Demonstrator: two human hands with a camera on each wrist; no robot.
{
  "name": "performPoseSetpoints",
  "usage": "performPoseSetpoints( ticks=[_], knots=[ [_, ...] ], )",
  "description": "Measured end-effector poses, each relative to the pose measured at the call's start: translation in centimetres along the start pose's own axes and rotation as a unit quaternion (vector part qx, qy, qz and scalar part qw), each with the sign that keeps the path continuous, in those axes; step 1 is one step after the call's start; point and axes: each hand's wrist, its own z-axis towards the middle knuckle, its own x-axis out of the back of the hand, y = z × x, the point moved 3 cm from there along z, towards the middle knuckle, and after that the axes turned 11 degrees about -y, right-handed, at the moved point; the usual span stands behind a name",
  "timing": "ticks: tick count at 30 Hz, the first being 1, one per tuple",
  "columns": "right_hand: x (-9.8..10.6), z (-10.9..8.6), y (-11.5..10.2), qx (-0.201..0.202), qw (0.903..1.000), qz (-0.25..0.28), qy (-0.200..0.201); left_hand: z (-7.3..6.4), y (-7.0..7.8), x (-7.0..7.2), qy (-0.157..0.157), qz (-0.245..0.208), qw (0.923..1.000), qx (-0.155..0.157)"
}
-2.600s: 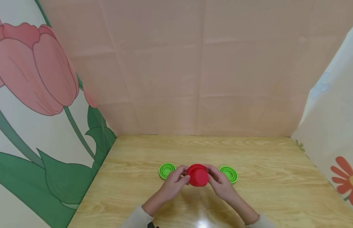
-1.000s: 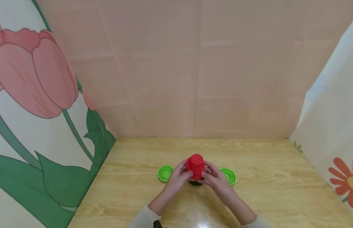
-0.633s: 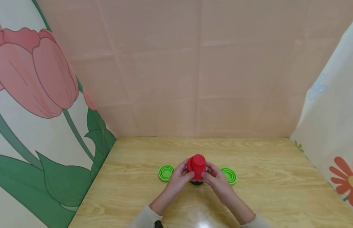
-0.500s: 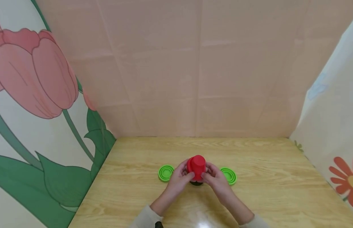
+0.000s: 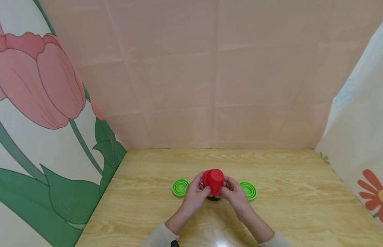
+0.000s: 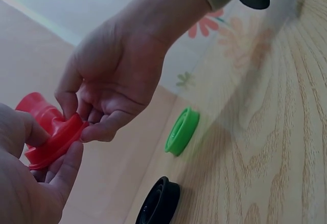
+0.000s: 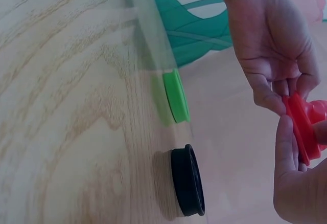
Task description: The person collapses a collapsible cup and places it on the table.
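A red silicone collapsible cup (image 5: pixel 215 179) is held above the table between both hands, its flat base upward and its wide rim below. My left hand (image 5: pixel 194 198) pinches the rim from the left, thumb on the outer wall. From the right, my right hand (image 5: pixel 236 198) pinches it likewise, thumb near the lower wall. In the left wrist view the cup's wall (image 6: pixel 50 121) looks dented just above the rim. A black flattened collapsible cup (image 7: pixel 187 181) lies on the table below the hands, mostly hidden by them in the head view.
Two green flattened collapsible cups lie on the wooden table (image 5: pixel 142 206): one left cup (image 5: pixel 180 187) beside my left hand, one right cup (image 5: pixel 248 190) partly behind my right hand. A plain pinkish backdrop (image 5: pixel 216 85) rises at the table's far edge, with flower-printed sheets at both sides.
The red cup has tipped from base toward me to base upward, and the thumbs have shifted onto its near wall. In the last half second its lower wall has buckled slightly near the right thumb.
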Motion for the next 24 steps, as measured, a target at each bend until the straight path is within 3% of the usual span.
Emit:
performPoseSetpoints(
  ticks=[19, 24],
  knots=[
    [-0.84, -0.07, 0.25, 0.013, 0.9998, 0.013, -0.002, -0.33, 0.05, 0.15, 0.003, 0.000, 0.9999, -0.015],
    [-0.45, -0.29, 0.26, -0.001, 0.9982, 0.042, -0.043, -0.58, -0.19, 0.60, -0.024, -0.056, 0.9981, 0.003]
  ],
)
